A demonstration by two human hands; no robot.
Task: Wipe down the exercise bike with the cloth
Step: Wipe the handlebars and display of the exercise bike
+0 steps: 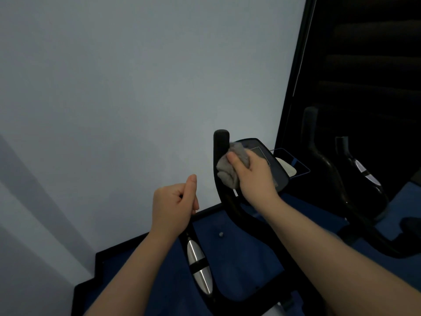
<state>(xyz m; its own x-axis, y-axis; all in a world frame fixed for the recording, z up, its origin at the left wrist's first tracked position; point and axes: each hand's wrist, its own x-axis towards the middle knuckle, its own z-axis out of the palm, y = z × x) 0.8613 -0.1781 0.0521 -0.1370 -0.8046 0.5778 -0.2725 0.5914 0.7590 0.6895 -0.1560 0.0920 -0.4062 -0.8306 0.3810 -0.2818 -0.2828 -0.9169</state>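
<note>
The black exercise bike (230, 201) stands in front of me, its left handlebar post rising to a rounded grip (221, 137). My right hand (252, 174) grips a crumpled grey cloth (227, 169) and holds it against that handlebar, just below the grip. The bike's dark console screen (268, 163) lies right behind the hand. My left hand (175, 199) hovers to the left of the handlebar with fingers curled and thumb up, holding nothing. A silver and black part of the bike frame (198, 263) sits below the left wrist.
A pale wall (114, 99) fills the left and middle. A mirror (355, 110) with a black frame on the right reflects the bike. Blue flooring (227, 254) with a black skirting edge lies below. A small pale speck (221, 234) rests on the floor.
</note>
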